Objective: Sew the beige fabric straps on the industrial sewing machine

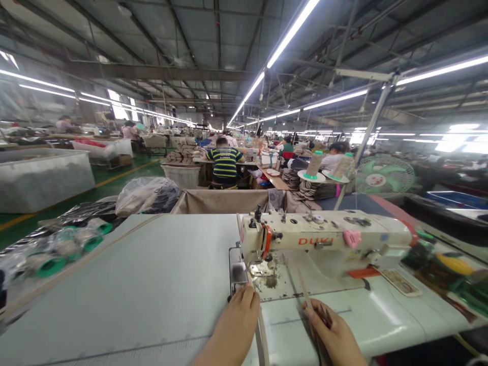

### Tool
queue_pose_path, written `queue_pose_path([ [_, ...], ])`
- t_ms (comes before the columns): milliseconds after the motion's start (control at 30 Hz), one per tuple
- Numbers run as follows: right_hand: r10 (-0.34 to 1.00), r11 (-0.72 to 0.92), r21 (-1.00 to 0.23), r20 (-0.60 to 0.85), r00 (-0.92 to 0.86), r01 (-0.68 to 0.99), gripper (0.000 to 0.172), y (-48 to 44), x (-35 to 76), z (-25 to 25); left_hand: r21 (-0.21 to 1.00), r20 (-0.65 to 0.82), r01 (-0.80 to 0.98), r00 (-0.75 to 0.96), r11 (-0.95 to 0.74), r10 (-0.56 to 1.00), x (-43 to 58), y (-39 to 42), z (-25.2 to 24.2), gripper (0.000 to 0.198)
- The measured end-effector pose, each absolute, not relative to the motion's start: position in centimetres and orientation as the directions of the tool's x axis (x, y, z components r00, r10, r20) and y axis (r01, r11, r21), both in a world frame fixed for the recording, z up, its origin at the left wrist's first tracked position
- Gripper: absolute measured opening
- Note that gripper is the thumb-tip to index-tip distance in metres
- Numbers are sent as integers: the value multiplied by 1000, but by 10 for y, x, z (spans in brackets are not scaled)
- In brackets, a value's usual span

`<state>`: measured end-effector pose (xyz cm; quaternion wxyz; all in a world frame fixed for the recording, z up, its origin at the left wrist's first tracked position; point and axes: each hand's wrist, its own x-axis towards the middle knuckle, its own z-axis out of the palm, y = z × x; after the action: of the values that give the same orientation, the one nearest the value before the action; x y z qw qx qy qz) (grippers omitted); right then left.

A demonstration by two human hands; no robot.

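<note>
Seen from my own head, looking down at a pale sewing table (152,284). My left hand (238,323) lies palm down, fingers together and nearly straight, tips at the edge of the needle plate. A beige band (261,338) runs out from under its thumb side; I cannot tell whether the thumb nips it. My right hand (333,333), just to the right of the left, is closed in a pinch on a narrow strip (303,287), which slants away from my fingertips toward the sewing machine (324,239). Its presser foot (260,268) sits just beyond my left fingertips.

The narrow strip looks light, thin and limp – likely to droop or twist – so a flat pinch near its close end suits it best.
</note>
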<state>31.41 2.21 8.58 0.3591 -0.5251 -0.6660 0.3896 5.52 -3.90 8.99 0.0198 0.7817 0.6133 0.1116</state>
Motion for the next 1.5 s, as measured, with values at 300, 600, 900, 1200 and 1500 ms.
queue_pose_path([
  [300,988,70,-885,-1,-152,460,55,13,309,97,183,223,944,231,-273,947,52,-46,99,45],
  [600,988,66,-878,-7,-151,474,53,9,308,102,108,258,948,263,-299,930,50,-47,98,38],
  [900,990,51,-866,-20,-137,497,55,13,309,99,58,353,946,279,-318,893,49,-46,96,32],
  [1200,995,54,-865,4,-100,500,55,9,307,101,95,349,946,260,-310,900,49,-47,100,24],
  [1500,992,48,-884,-11,-122,465,60,12,310,96,157,311,942,236,-295,921,47,-47,102,30],
])
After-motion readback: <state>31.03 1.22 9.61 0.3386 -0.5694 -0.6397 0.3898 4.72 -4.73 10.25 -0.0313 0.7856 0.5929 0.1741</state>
